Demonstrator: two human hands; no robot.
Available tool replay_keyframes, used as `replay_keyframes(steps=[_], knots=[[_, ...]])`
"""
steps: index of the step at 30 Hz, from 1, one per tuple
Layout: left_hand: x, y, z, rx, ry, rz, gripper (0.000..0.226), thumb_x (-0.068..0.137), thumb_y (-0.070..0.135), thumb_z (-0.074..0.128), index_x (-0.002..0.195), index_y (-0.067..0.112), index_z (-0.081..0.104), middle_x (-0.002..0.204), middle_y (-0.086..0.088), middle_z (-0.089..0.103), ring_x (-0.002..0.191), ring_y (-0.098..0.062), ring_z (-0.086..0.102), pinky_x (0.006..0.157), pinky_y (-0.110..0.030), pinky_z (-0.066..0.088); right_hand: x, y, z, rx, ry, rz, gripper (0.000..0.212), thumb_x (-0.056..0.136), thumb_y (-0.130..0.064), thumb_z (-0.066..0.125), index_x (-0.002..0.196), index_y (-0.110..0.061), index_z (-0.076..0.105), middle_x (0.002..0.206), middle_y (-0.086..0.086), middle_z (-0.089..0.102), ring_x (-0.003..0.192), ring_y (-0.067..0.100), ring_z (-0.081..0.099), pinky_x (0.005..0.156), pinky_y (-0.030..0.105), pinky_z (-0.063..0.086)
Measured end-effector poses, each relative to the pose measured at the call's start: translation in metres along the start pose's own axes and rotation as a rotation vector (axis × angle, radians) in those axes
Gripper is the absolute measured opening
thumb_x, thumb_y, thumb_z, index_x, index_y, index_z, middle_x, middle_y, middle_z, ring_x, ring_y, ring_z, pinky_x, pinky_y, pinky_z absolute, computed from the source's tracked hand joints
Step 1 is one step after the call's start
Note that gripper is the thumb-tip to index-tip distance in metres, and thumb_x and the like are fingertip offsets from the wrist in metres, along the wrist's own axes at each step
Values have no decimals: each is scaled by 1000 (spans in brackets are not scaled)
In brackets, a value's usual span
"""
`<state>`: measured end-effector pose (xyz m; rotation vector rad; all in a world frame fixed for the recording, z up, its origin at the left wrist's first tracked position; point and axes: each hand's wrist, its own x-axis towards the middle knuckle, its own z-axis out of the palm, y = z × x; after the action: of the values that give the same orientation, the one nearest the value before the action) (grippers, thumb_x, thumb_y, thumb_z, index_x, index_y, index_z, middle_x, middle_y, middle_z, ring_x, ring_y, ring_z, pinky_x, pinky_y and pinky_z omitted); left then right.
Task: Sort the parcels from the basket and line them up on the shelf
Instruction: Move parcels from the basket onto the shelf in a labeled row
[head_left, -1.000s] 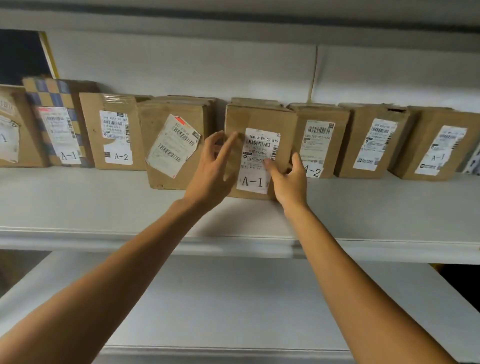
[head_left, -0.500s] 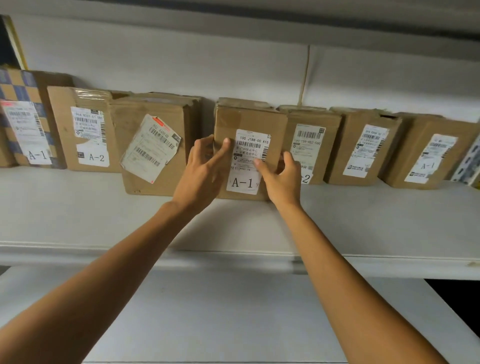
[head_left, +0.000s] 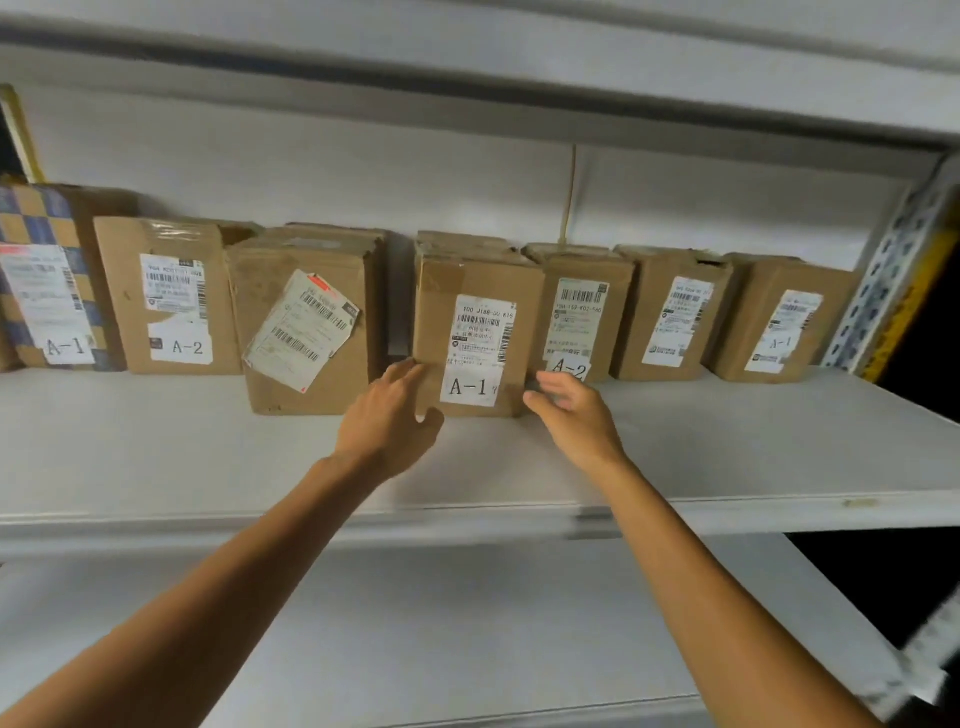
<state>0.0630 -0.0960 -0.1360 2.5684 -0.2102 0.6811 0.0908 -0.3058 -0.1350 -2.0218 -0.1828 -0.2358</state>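
Note:
Several brown cardboard parcels stand in a row on the white shelf (head_left: 156, 457). The middle parcel (head_left: 467, 291) carries a white label marked A-1 and stands upright. My left hand (head_left: 387, 421) hovers at its lower left corner with fingers apart, holding nothing. To the right of that corner, my right hand (head_left: 574, 415) is open just in front of the parcel's lower right edge. Neither hand grips the parcel. A parcel marked A-2 (head_left: 584, 306) stands right beside it. The basket is not in view.
Left of the middle parcel stand a box with a tilted label (head_left: 306, 317), an A-2 box (head_left: 166, 296) and a checkered A-1 parcel (head_left: 44, 275). Two more boxes (head_left: 670, 312) (head_left: 779, 317) stand at the right, near a perforated shelf post (head_left: 893, 270). A lower shelf (head_left: 467, 623) lies below.
Both hands have come off the A-1 parcel's face and dropped back to its lower corners. The parcel now stands free on the shelf.

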Motion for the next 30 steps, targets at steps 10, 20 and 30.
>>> replay_keyframes(steps=[10, 20, 30], knots=[[-39, 107, 0, -29, -342, 198, 55, 94, 20, 56, 145, 23, 36, 154, -5, 32, 140, -28, 31, 112, -36, 26, -93, 16, -91, -173, 41, 23, 58, 94, -38, 58, 146, -22, 38, 151, 1, 40, 135, 22, 42, 106, 29, 37], [-138, 286, 86, -259, -639, 331, 50, 96, 28, 53, 143, 33, 36, 147, 1, 42, 131, -21, 43, 102, -27, 36, -270, 100, -238, -177, 171, 213, 52, 94, -36, 60, 142, -22, 46, 143, 5, 48, 130, 22, 46, 99, 26, 39], [-306, 419, 208, -295, -1099, 551, 51, 96, 26, 54, 144, 31, 37, 147, -3, 42, 132, -23, 44, 109, -41, 37, -494, 214, -302, -117, 393, 668, 64, 95, -30, 60, 150, -13, 31, 149, 11, 41, 133, 27, 44, 109, 35, 36]])
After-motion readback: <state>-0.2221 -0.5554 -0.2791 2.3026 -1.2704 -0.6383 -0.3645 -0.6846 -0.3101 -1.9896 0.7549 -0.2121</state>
